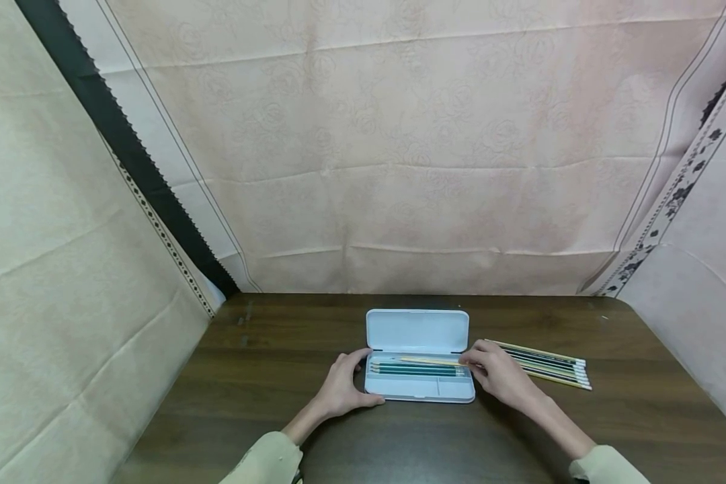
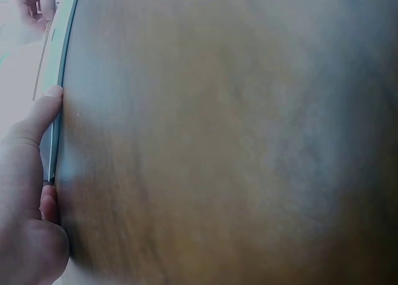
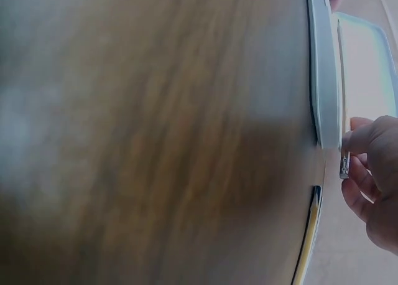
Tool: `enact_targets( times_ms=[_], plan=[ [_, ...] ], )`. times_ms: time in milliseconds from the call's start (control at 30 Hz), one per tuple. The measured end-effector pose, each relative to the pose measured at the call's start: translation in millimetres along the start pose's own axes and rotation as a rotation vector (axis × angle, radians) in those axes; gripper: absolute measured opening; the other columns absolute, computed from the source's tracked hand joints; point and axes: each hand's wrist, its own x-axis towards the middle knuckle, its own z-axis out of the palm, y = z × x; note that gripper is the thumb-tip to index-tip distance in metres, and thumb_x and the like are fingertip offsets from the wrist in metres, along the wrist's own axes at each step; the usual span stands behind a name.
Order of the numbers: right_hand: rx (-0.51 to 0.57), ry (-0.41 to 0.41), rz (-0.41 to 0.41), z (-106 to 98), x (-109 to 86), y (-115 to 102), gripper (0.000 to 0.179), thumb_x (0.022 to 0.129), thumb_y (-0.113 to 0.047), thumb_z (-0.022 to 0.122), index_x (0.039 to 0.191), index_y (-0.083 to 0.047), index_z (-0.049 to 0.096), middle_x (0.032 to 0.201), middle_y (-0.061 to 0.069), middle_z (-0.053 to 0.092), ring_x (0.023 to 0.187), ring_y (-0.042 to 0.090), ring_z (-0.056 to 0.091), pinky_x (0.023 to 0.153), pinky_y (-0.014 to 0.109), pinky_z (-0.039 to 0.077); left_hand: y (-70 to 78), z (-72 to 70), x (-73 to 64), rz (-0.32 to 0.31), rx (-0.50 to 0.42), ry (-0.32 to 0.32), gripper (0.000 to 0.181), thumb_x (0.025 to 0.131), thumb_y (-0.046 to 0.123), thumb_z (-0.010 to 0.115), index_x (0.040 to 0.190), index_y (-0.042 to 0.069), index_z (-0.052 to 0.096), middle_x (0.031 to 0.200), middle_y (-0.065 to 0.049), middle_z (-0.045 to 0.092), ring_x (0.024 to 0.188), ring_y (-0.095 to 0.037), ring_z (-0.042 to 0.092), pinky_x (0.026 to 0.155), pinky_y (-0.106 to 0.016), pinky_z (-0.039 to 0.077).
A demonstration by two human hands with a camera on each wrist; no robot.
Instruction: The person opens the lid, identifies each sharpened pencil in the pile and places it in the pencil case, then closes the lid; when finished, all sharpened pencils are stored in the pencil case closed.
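A light blue pencil case (image 1: 402, 388) lies open on the table, its lid (image 1: 417, 329) tipped back on the far side. Several green pencils (image 1: 408, 370) lie side by side in its main compartment. My left hand (image 1: 341, 386) grips the case's left end, thumb at the near corner and fingers at the back; in the left wrist view the thumb (image 2: 50, 107) presses the near edge. Over the right end, my right hand (image 1: 501, 375) pinches a yellow-striped pencil (image 1: 426, 361) near its blunt end. That pencil (image 3: 341, 79) stretches along the case above the green ones.
Several striped pencils (image 1: 556, 370) with pale ends lie in a row on the table (image 1: 411, 444), right of the case and partly behind the right hand. Pale patterned cloth (image 1: 411, 134) hangs behind the table and along both sides.
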Motion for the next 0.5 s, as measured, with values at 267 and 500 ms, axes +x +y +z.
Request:
enact_targets(
  times_ms=[267,500],
  plan=[
    [0.014,-0.047,0.037,3.7,6.8,-7.9,0.023,0.079,0.005,0.08,0.093,-0.013,0.077,0.09,-0.002,0.062,0.082,0.015,0.055,0.072,0.035,0.052,0.4,0.0,-0.3,-0.005,-0.001,-0.001,0.092,0.071,0.049,0.088,0.145,0.014,0.048,0.129,-0.002,0.055,0.107,-0.019,0.047,0.084,-0.039,0.044],
    [0.019,-0.037,0.029,11.2,13.2,-10.8,0.022,0.078,0.003,0.082,0.092,-0.013,0.077,0.091,-0.001,0.062,0.081,0.014,0.054,0.071,0.033,0.052,0.9,0.1,0.0,-0.003,0.0,-0.001,0.092,0.071,0.049,0.088,0.145,0.014,0.048,0.128,-0.002,0.055,0.107,-0.019,0.047,0.084,-0.039,0.044]
  ],
)
